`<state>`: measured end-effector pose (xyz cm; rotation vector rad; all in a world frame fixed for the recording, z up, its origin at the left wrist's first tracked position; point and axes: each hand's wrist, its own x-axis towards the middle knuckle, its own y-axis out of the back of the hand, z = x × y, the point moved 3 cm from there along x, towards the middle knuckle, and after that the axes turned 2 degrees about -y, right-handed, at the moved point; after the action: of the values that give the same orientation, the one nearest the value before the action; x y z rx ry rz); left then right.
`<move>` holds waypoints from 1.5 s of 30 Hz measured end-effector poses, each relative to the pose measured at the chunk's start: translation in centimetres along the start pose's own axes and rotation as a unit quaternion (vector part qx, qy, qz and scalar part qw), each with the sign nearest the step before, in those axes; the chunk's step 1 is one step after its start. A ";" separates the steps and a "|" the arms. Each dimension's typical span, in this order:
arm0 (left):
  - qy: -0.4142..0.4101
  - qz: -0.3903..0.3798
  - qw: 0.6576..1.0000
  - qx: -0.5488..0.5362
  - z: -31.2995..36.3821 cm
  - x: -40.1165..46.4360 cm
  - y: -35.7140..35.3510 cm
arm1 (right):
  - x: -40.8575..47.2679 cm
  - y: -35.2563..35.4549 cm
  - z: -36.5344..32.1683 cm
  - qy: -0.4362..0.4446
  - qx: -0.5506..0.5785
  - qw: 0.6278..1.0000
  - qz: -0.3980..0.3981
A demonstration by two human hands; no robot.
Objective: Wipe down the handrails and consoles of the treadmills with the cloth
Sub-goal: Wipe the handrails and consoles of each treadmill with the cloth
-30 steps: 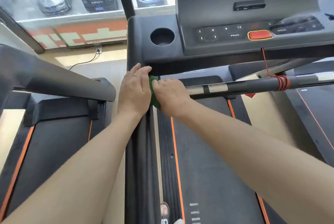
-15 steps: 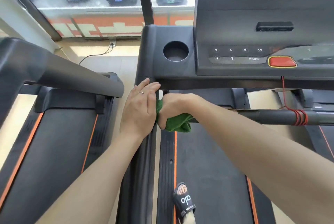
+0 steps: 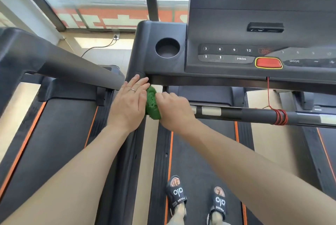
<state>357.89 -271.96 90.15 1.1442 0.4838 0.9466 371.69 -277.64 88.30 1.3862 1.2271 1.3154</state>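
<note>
A green cloth is bunched against the inner side of the treadmill's black left handrail, just below the console. My right hand grips the cloth from the right, fingers curled around it. My left hand lies flat on top of the handrail with straight fingers pointing at the console's corner, its edge touching the cloth. A ring sits on one left finger.
A horizontal crossbar with red cord wound round it runs right from my right hand. The console has a round cup holder and a red stop button. A neighbouring treadmill's handrail stands at left. My sandalled feet are on the belt.
The view has tilted down, showing both feet. The cloth, hanging lower from my right hand half a second ago, is now bunched up against the handrail beside my left hand.
</note>
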 end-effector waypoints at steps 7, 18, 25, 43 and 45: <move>0.004 -0.009 0.999 0.038 0.3 0.0 0.1 | -8.5 3.6 14.8 -0.100 -0.090 0.987 -0.087; 0.053 0.032 0.998 0.033 8.2 0.6 -1.7 | -0.8 2.5 6.3 -0.014 0.078 0.975 -0.207; 0.019 -0.071 0.997 0.029 14.9 1.8 -6.7 | -10.4 4.3 18.0 -0.008 -0.090 0.995 -0.051; 0.054 -0.138 0.977 0.151 19.1 1.8 -8.4 | -7.9 5.9 22.8 -0.140 0.116 0.884 -0.431; 0.047 -0.143 0.973 0.173 19.6 1.8 -8.2 | -9.6 5.9 22.0 -0.123 0.067 0.954 -0.264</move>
<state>376.66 -282.01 90.19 1.3011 0.8920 0.6823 394.48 -287.04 90.43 1.1577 1.4047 0.6807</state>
